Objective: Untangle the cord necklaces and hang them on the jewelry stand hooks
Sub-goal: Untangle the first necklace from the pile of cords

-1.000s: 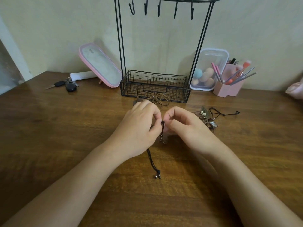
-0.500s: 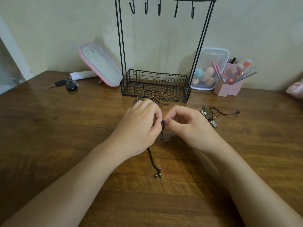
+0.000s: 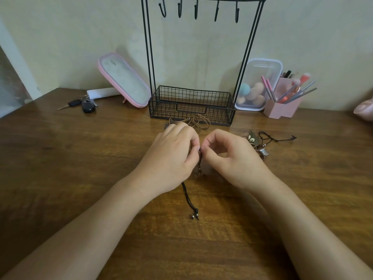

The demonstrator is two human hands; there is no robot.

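**Wooden desk, three cord tangles: how I'd work the black one loose**

Brown wooden desktop [image 3: 60, 158], pale wall behind, and a tall black wire jewelry stand [image 3: 191, 106] at the back. Its row of black hooks [image 3: 195, 11] is bare, so nothing's hung yet.

Both hands sit just in front of the stand's basket, knuckles almost touching. The left hand [image 3: 171, 156] has its fingers curled and pinches the thin black cord necklace [image 3: 186, 196]. The right hand [image 3: 232, 158] pinches the same cord between thumb and forefinger, right beside it. The beaded tail trails out from under the left hand, away from the stand. I can't tell if there's a knot under the fingertips.

A tan brown cord bundle [image 3: 196, 122] lies right against the basket front. A third clump of dark cord with small pendants [image 3: 260, 144] sits in front of the stand's right corner.

My two cents:
- Anchor with the left hand and tease one loop out with the right. Yanking the ends probably just tightens things.
- Let the little metal charm [image 3: 200, 171] dangle free so it doesn't snag.
- Keep the black cord clear of the brown bundle, which sits very close to the left knuckles.
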